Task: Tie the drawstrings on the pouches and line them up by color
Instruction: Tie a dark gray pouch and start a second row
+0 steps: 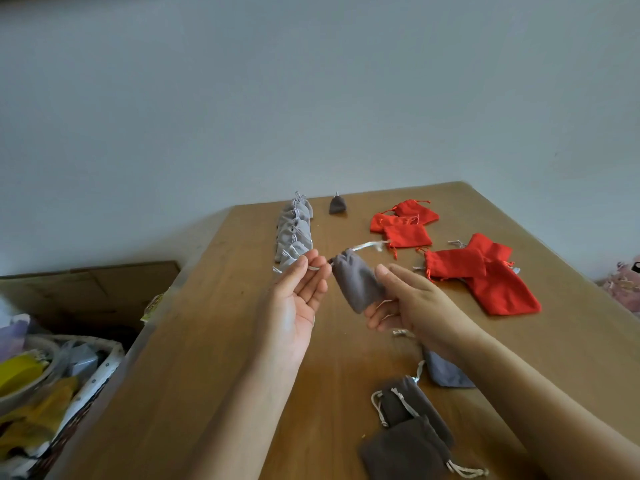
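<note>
Wooden table (242, 341) below a pale wall, head view. My right hand (412, 299) holds the pouch (356, 282) clear of the table, clamped between thumb and curled fingers low on the fabric, with its gathered neck turned toward my left fingertips. My left hand (298, 299) lies palm up, thumb and forefinger pinched on one cord (314, 268), the other fingers loosely extended. A second cord (369, 245) trails from the neck beyond both sets of fingertips; it is blurred.

I judge the step to be cinching and knotting this pouch. To do it well I would keep the right grip low, off the neck, so the gathers can slide. I would pull the pinched cord straight away from the right thumb, then catch the second cord and seat the knot tight against the neck.

The grey row (294, 230) ends just beyond my left fingertips, so a wide pull could knock its nearest member. One dark pouch (337, 205) stands farther beyond, probably the start of this colour's line. Red pouches (485, 271) lie loose, outward of my right fingers. Brown pouches (405, 427) lie behind my right wrist, and my forearm partly covers a grey one (443, 374) there. A basket (104, 368) and a box (93, 289) sit off the table edge, outward of my left hand.
</note>
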`<state>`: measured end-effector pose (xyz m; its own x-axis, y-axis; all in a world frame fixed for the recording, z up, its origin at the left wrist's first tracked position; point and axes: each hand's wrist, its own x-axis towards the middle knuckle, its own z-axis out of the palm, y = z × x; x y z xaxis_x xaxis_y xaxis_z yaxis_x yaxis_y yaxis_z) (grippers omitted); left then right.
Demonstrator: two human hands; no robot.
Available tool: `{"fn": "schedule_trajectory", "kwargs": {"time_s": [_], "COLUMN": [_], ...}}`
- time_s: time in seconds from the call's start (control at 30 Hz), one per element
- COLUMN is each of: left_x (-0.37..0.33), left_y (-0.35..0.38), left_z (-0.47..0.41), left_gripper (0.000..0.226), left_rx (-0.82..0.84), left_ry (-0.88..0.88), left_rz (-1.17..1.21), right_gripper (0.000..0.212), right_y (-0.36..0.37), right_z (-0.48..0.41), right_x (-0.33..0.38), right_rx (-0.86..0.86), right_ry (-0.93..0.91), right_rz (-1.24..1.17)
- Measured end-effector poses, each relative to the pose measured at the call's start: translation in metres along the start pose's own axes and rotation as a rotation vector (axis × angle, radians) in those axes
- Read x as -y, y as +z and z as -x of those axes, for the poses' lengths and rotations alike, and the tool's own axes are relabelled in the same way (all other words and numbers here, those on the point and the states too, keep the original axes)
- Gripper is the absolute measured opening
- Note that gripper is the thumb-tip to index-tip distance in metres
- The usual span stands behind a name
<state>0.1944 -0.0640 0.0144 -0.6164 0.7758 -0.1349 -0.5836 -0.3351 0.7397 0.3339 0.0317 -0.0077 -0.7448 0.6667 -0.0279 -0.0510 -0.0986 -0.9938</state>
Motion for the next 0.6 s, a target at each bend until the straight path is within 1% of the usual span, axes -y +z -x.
{"fn": "schedule_trajectory", "kwargs": {"time_s": [0.03,0.07,0.2,0.3,0.4,0.47,0.6], "left_x": [0.0001,0.0002,-0.0004,0.0003,0.0026,0.0044,0.0076], "left_y": [-0.0009,-0.0010,-0.0015,0.0008,0.0021,0.0016,-0.0003], "left_z": [-0.0001,-0.0005,0.0004,0.0024,0.0032,0.0032,0.0025], "left_gripper": [0.014,0.014,0.014,0.015,0.015,0.015,0.016], "left_rx": [-0.003,-0.004,0.000,0.003,0.021,0.045,0.111], "left_ry": [-0.002,-0.002,-0.003,-0.035,-0.058,-0.063,-0.060], "left_rz": [0.008,0.013,0.006,0.023,0.010,-0.014,-0.114], "right_gripper": [0.016,0.011,0.034,0.037,0.050,0.051,0.040], "right_y": [-0.0020,-0.0039,-0.0054,-0.0037,-0.0026,-0.0019,-0.0004], "right_z": [-0.0017,-0.0026,-0.0009,0.0020,0.0031,0.0032,0.0000], "right_x": [-0.0013,-0.0010,0.0019,0.0019,0.0008,0.0013,0.0016], "right_rx": [-0.004,0.001,0.048,0.072,0.098,0.086,-0.016], "right_ry": [-0.012,-0.028,-0.100,-0.121,-0.151,-0.152,-0.158], "right_rz": [-0.020,-0.024,0.036,0.094,0.055,0.026,-0.086]}}
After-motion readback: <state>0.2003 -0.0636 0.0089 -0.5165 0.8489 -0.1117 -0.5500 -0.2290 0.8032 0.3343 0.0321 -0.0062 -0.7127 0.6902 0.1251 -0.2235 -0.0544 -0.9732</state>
